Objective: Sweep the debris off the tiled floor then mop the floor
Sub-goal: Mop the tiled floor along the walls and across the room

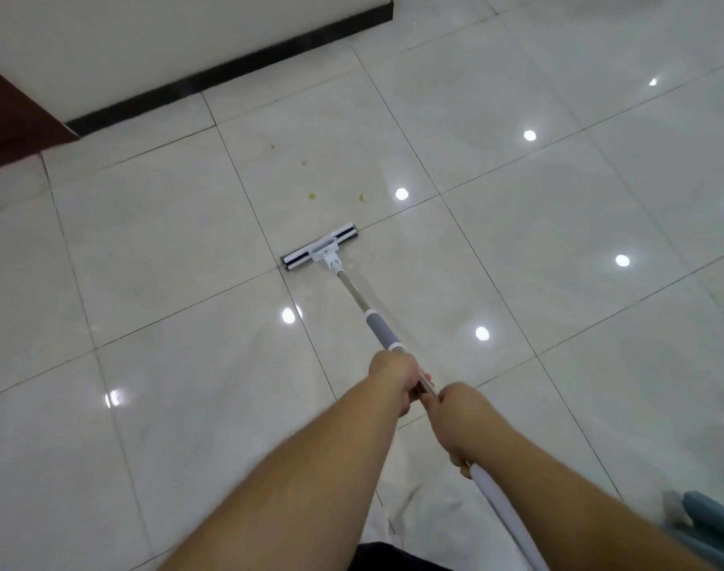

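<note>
A flat mop with a white and black head (pixel 320 249) rests on the glossy pale tiled floor (pixel 146 249), its metal handle (pixel 354 294) running back toward me. My left hand (pixel 395 379) grips the handle just behind the grey sleeve. My right hand (pixel 455 422) grips it lower down, above the white end grip. Several small yellowish-brown spots of debris (pixel 312 196) lie on the tile just beyond the mop head.
A white wall with a black skirting board (pixel 228 82) runs across the back left. A dark red-brown door or cabinet (pixel 14 117) stands at the far left. A teal and white object (pixel 698 517) shows at the bottom right edge.
</note>
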A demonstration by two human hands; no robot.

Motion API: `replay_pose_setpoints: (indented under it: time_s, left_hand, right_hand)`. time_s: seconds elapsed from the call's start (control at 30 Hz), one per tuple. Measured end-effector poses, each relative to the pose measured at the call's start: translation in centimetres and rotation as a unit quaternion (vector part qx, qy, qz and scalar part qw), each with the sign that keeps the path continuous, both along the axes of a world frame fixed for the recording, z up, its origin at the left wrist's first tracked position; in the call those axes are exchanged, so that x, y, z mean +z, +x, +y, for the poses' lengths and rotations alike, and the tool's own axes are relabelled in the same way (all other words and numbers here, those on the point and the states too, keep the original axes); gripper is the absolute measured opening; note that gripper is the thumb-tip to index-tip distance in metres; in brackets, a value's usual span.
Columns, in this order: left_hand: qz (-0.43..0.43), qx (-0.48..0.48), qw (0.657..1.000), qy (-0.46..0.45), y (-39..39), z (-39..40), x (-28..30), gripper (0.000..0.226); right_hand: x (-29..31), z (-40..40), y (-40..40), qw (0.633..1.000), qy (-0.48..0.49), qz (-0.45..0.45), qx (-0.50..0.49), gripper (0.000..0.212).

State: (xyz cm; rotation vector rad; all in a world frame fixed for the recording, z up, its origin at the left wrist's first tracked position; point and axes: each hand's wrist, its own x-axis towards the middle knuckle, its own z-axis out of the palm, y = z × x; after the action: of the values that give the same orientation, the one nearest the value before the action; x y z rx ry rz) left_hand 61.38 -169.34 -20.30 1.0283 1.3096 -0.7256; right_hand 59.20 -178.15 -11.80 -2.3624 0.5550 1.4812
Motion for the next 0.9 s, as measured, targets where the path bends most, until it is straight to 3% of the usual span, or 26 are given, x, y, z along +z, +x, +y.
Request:
replay_pose_setpoints:
  time_s: [0.23, 0.37, 0.63, 0.77, 0.9]
  left_hand:
    - [0.039, 0.02, 0.999, -0.018, 4.5, 0.0, 1.0, 0.014]
    - [0.059, 0.034, 0.998, -0.007, 7.3, 0.0, 1.1, 0.011]
    - [0.046, 0.001, 0.997, 0.069, 16.7, 6.3, -0.1, 0.017]
    - [0.037, -0.01, 0.996, 0.082, 21.1, 10.2, -0.6, 0.018]
    - [0.025, -0.01, 0.996, 0.089, 25.7, 14.8, -0.9, 0.026]
  right_hand:
    - [-0.1, -0.3, 4.4, 0.996, -0.048, -0.007, 0.073, 0.034]
    - [-0.7, -0.5, 7.0, 0.996, -0.019, -0.019, 0.091, 0.044]
    - [-3.2, 5.8, 16.5, 0.998, 0.047, -0.011, 0.042, 0.039]
    - [-3.9, 9.8, 21.1, 0.994, 0.06, -0.018, 0.088, 0.034]
    - [-3.5, 13.9, 25.9, 0.991, 0.129, -0.009, 0.03, 0.033]
